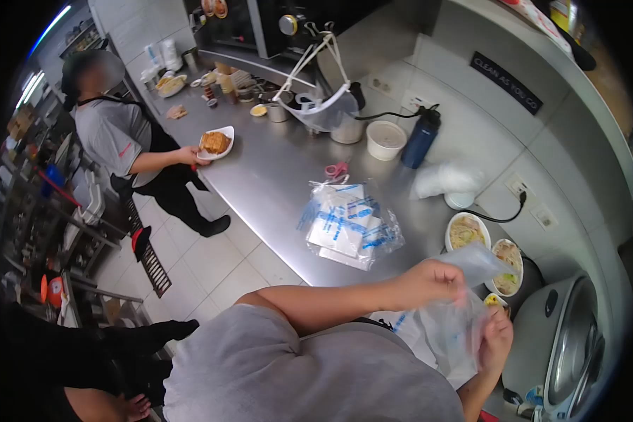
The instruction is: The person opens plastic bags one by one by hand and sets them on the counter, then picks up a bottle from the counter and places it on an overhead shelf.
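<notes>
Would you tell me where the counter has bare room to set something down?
The widest bare patch of counter lies between the co-worker's plate and the wrapped packets; a smaller one, between those packets and the food bowls. It is crowded along the wall, by the tub and bottle, and around the bowls beside the large cooker.

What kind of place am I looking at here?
Most likely a restaurant or takeaway kitchen. There's a long metal counter, a wall sign reading "CLEAN AS YOU GO", and a large lidded cooker that looks like a rice cooker.
</notes>
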Demonstrator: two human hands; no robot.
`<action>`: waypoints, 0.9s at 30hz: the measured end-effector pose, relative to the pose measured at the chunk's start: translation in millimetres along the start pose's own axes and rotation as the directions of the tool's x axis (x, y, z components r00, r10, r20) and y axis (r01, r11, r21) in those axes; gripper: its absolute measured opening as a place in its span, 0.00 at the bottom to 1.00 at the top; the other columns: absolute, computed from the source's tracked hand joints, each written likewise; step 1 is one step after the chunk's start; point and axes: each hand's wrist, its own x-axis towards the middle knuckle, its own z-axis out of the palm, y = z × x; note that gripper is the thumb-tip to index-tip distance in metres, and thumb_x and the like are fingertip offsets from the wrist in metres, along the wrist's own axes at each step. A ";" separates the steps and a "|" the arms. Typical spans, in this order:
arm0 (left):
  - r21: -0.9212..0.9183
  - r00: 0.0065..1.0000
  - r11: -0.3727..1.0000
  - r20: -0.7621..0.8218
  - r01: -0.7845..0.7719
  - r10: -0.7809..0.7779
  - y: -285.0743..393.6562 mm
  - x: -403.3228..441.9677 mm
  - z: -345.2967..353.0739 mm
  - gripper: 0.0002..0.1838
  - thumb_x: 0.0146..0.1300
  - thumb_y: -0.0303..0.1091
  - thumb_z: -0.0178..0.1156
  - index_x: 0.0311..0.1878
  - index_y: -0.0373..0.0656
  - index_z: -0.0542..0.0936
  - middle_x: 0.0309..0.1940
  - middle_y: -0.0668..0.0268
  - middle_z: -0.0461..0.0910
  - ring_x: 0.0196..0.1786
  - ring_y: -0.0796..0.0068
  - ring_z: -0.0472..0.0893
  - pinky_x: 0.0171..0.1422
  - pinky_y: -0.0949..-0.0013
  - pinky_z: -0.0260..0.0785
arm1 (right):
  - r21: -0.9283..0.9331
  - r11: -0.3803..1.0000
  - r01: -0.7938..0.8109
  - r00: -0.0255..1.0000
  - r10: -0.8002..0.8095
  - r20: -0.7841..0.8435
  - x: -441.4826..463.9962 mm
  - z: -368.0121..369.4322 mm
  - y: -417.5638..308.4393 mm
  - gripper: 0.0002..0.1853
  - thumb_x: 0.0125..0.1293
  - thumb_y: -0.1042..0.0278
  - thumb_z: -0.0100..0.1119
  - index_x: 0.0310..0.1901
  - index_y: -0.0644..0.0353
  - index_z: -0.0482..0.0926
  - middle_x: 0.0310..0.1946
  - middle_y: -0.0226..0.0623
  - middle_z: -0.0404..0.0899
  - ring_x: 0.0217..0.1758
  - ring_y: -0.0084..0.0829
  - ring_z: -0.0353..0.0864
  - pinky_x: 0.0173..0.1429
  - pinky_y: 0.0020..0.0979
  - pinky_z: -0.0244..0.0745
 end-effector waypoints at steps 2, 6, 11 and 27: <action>-0.422 0.995 0.903 -0.025 0.077 -0.096 8.4 -3.5 -2.0 0.10 0.62 0.38 0.58 0.35 0.40 0.77 0.28 0.67 0.77 0.33 0.76 0.77 0.42 0.74 0.67 | -0.049 0.994 -0.101 0.987 0.106 0.118 -7.8 -4.7 3.2 0.21 0.53 0.54 0.69 0.33 0.66 0.75 0.27 0.35 0.79 0.28 0.20 0.76 0.36 0.17 0.67; -0.557 0.948 0.768 0.224 0.316 -0.228 3.2 11.5 -21.1 0.13 0.65 0.38 0.55 0.38 0.36 0.77 0.27 0.65 0.78 0.28 0.76 0.76 0.37 0.74 0.67 | -0.066 0.977 0.201 0.974 -0.207 -0.093 14.1 14.7 -23.2 0.19 0.53 0.55 0.67 0.31 0.65 0.75 0.28 0.36 0.79 0.30 0.23 0.78 0.37 0.23 0.72; -0.057 0.741 0.859 0.537 0.509 -0.404 33.4 32.3 -4.7 0.09 0.67 0.30 0.52 0.44 0.34 0.76 0.35 0.60 0.80 0.36 0.71 0.83 0.38 0.73 0.73 | -0.045 0.998 0.036 0.983 -0.044 -0.176 22.4 9.8 -59.2 0.09 0.57 0.65 0.57 0.30 0.64 0.74 0.23 0.29 0.73 0.22 0.15 0.69 0.25 0.18 0.63; -0.256 0.614 0.768 -0.478 0.587 -0.628 -143.3 19.2 -79.9 0.08 0.62 0.28 0.51 0.41 0.36 0.75 0.25 0.66 0.76 0.25 0.75 0.76 0.30 0.70 0.70 | -0.621 0.772 -0.134 0.950 -0.079 -0.303 117.0 -60.9 168.9 0.20 0.55 0.60 0.61 0.48 0.61 0.77 0.42 0.41 0.80 0.46 0.38 0.79 0.52 0.34 0.71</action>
